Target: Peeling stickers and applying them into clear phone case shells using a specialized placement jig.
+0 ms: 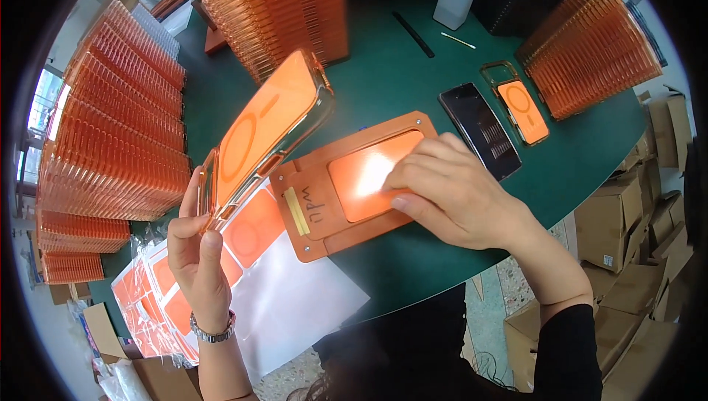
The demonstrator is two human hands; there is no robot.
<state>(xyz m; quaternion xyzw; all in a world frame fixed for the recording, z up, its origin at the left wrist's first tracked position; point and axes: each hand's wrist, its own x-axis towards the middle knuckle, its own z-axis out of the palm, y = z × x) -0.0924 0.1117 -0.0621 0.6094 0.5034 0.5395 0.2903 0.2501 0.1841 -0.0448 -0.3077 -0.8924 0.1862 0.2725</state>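
Observation:
My left hand (pixel 198 257) grips a clear phone case (pixel 322 100) by its lower end, holding it tilted above the table. An orange panel (pixel 269 124) with a ring and a short bar mark fills the case's back. My right hand (pixel 451 198) is closed over the right part of a glossy orange sheet (pixel 361 183), thumb and fingertips together at its surface. Whatever they pinch is hidden. That sheet sits in the recess of an orange-brown fixture plate (pixel 313 242) with corner screws, handwriting and a yellow strip.
Tall stacks of orange cases (pixel 110 136) line the left, more stacks (pixel 269 10) the back and right. A black phone (pixel 481 130), another case (pixel 523 110), a pump bottle (pixel 455 1) and a swab (pixel 458 40) lie beyond. Printed orange sheets (pixel 173 290) and cardboard boxes (pixel 608 217) flank me.

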